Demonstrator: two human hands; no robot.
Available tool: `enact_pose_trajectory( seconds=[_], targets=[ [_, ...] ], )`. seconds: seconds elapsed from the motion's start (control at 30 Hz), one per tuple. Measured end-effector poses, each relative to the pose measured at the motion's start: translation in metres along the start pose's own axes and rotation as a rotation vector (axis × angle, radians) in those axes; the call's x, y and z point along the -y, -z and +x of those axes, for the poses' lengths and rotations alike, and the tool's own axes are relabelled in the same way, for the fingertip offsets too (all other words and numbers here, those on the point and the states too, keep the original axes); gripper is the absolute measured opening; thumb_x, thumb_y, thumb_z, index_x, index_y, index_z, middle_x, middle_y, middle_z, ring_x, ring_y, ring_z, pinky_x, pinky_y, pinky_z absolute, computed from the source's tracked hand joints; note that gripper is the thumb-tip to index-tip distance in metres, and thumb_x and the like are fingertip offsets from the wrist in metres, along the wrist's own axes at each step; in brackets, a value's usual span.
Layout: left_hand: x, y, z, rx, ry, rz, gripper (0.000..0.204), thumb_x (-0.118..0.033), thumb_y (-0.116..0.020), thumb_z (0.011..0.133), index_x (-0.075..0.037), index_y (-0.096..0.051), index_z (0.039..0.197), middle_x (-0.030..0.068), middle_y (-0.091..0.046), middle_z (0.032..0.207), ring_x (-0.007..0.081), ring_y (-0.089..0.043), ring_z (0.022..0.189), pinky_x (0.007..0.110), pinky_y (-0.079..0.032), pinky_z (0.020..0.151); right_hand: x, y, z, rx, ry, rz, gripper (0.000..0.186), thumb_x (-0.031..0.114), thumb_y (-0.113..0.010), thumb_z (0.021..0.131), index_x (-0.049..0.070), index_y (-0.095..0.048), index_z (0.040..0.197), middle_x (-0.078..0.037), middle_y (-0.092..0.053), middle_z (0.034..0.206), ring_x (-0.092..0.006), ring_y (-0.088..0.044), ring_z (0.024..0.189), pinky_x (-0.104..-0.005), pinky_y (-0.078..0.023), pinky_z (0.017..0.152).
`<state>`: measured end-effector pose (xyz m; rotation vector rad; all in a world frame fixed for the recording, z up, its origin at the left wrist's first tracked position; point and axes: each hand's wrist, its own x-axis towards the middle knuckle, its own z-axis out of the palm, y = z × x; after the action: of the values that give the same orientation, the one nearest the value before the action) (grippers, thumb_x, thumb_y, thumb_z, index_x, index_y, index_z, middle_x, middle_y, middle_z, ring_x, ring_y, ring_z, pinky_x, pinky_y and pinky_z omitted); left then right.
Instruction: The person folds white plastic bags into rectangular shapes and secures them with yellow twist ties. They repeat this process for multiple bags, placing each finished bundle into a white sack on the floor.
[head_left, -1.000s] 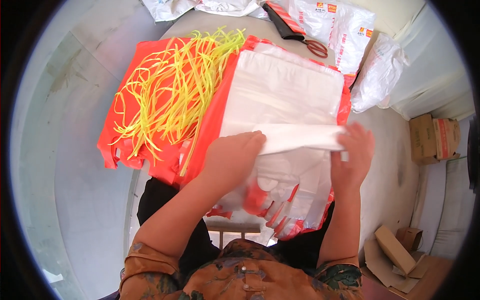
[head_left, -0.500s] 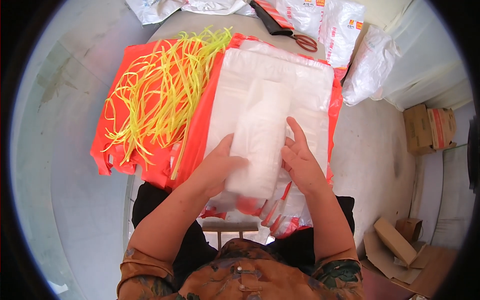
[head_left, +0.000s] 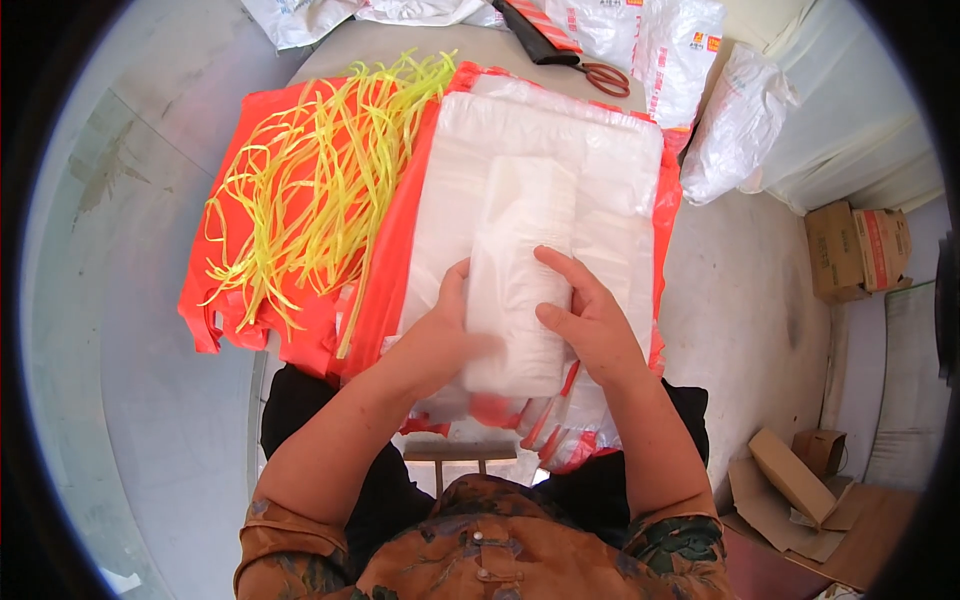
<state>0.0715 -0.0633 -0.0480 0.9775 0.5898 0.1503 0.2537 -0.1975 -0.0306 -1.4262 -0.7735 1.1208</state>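
Hands bracket the folded bag bundle (head_left: 522,280): your left hand (head_left: 440,335) and right hand (head_left: 590,325) pinch its near end with closed fingers, keeping layers aligned on the white stack (head_left: 610,190) (apparently bags), yellow strips (head_left: 320,190) aside.

Grey concrete floor (head_left: 120,300) lay in bright daylight, cardboard boxes (head_left: 858,250) stood at the right (more flattened cardboard (head_left: 800,490) lay lower down), filled white sacks (head_left: 735,125) leaned nearby, pale sheeting (head_left: 850,120) hung behind.
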Motion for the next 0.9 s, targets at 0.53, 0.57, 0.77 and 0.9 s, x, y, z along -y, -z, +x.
enact_pose_trajectory(
  seconds=[0.53, 0.57, 0.77, 0.9],
  targets=[
    [-0.020, 0.009, -0.027, -0.051, -0.076, 0.363, 0.076, -0.001, -0.075, 0.092, -0.003, -0.040, 0.159, 0.0113, -0.066, 0.125, 0.0174, -0.068, 0.109, 0.033, -0.055, 0.096, -0.001, -0.003, 0.001, -0.070, 0.052, -0.051, 0.055, -0.010, -0.068, 0.086, -0.001, -0.064, 0.141, -0.009, -0.048, 0.152, -0.0226, -0.054, 0.137, -0.0357, -0.046, 0.114],
    [-0.021, 0.019, -0.028, -0.207, -0.228, 0.525, 0.063, -0.002, -0.076, 0.092, -0.002, -0.049, 0.149, 0.0095, -0.067, 0.116, 0.0161, -0.068, 0.103, 0.032, -0.055, 0.091, 0.001, -0.002, 0.000, -0.081, 0.059, -0.034, 0.056, -0.010, -0.068, 0.086, -0.001, -0.064, 0.141, -0.009, -0.047, 0.152, -0.0224, -0.054, 0.136, -0.0357, -0.046, 0.114],
    [-0.058, 0.076, -0.035, -0.816, -0.246, 1.098, 0.032, -0.027, -0.079, 0.091, -0.002, -0.073, 0.111, 0.0137, -0.074, 0.093, 0.0288, -0.072, 0.087, 0.039, -0.056, 0.079, 0.006, -0.001, 0.002, -0.130, 0.031, 0.123, 0.085, -0.011, -0.066, 0.083, 0.004, -0.038, 0.162, -0.018, -0.045, 0.157, -0.0273, -0.052, 0.140, -0.0372, -0.044, 0.116],
    [-0.051, 0.097, -0.030, -0.755, -0.100, 1.156, 0.034, -0.034, -0.076, 0.093, -0.004, -0.074, 0.107, 0.0138, -0.075, 0.093, 0.0331, -0.072, 0.089, 0.044, -0.056, 0.078, 0.016, -0.007, 0.003, -0.163, -0.017, 0.224, 0.107, -0.010, -0.064, 0.082, 0.006, -0.007, 0.172, -0.020, -0.042, 0.162, -0.0285, -0.051, 0.144, -0.0390, -0.043, 0.117]
  ],
)
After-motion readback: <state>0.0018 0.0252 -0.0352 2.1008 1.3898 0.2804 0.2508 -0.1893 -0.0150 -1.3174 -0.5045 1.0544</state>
